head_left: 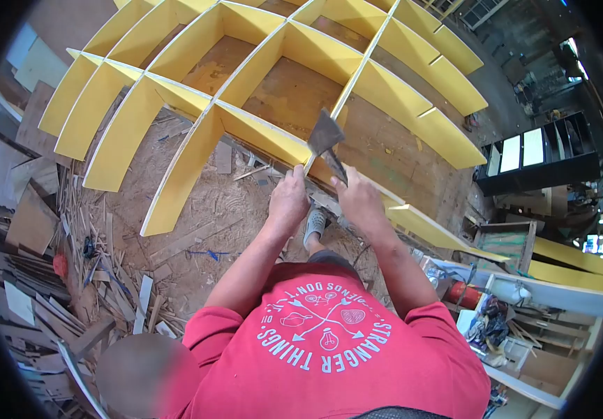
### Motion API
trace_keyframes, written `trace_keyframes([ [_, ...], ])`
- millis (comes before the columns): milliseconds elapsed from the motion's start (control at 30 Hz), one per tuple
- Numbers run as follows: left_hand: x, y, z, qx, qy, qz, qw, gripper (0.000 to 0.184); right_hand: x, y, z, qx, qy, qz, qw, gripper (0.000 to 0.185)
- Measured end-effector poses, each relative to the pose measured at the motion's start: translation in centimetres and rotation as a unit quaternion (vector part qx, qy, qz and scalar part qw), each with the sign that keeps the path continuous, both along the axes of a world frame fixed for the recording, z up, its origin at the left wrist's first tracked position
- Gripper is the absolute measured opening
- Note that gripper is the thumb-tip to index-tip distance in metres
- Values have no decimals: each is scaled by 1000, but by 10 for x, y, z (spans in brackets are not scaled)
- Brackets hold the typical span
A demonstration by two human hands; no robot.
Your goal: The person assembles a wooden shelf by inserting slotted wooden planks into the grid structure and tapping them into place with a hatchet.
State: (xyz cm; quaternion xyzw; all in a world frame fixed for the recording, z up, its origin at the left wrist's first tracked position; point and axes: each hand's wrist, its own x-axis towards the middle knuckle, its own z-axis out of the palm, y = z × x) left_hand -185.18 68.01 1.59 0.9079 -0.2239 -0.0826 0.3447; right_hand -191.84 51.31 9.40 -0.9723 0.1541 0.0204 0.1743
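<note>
A large lattice of slotted yellow panels (268,131), crossing one another on edge, fills the space before me. My left hand (289,201) is closed at the near end of a yellow panel, by the joint where two panels cross; its fingertips are partly hidden. Just to the right, my right hand (361,202) wraps around the dark handle of a tool with a flat, grey, wedge-shaped metal head (326,133). The head is raised in front of that joint, its exact kind unclear. Whether it touches the panel I cannot tell.
Brown boards (294,91) lie under the lattice. Wood offcuts (116,293) and sawdust cover the floor at left. A black shelf unit (539,153) stands at right, above a white-edged open cabinet (546,349) with rags and scraps. A blurred person's head (144,373) is at lower left.
</note>
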Motion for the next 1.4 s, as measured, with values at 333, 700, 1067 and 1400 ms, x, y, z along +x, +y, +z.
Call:
trace_keyframes([
  [333, -3, 1, -7, -24, -12, -5, 1000, 41, -7, 7, 4, 6, 9, -40, 999, 39],
  [700, -2, -1, -14, -15, -26, -15, 999, 44, -18, 9, 0, 74, 30, -56, 995, 40],
  [1067, -8, -11, -9, 102, -149, -59, 982, 87, -256, -52, -61, 287, -74, -146, 944, 47],
  [1400, -130, -136, 20, 23, -260, -77, 962, 67, -488, -138, -53, 354, -111, -366, 853, 52],
])
